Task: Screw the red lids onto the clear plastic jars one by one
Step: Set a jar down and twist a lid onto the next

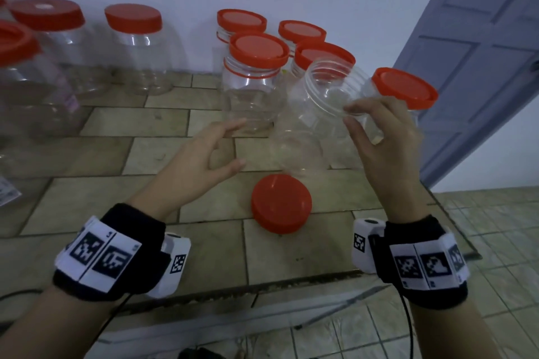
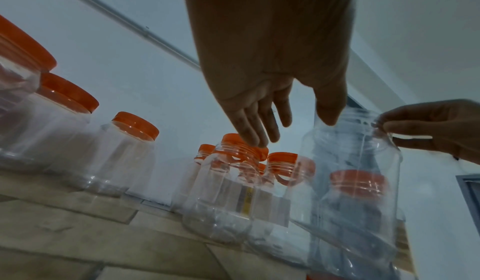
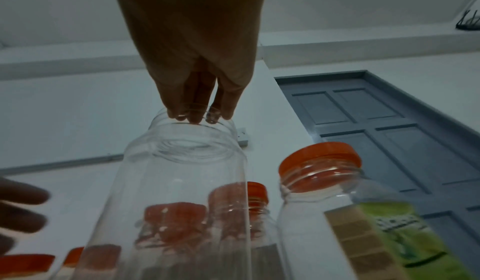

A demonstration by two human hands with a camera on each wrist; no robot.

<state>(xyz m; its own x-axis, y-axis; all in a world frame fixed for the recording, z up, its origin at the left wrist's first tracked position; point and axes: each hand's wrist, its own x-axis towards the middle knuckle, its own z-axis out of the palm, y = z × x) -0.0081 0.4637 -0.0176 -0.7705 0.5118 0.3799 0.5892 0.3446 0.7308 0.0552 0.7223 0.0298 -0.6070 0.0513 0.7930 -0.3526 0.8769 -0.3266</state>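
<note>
My right hand [image 1: 376, 137] pinches the rim of an open clear plastic jar [image 1: 318, 114], which is tilted above the tiled counter [image 1: 116, 213]. The same jar [image 3: 176, 181] hangs from the right fingertips [image 3: 192, 114] in the right wrist view and shows as the jar [image 2: 355, 181] in the left wrist view. A loose red lid [image 1: 281, 203] lies on the counter below it, near the front edge. My left hand [image 1: 210, 148] hovers open to the left of the jar, fingers spread, holding nothing. The left fingers [image 2: 257, 124] are relaxed.
Several lidded clear jars [image 1: 256, 79] stand behind the held jar against the wall, one [image 1: 405, 90] just right of it. Larger lidded jars [image 1: 137, 46] line the back left. A grey door [image 1: 481, 52] is at the right. The counter's front edge [image 1: 262, 285] drops to a tiled floor.
</note>
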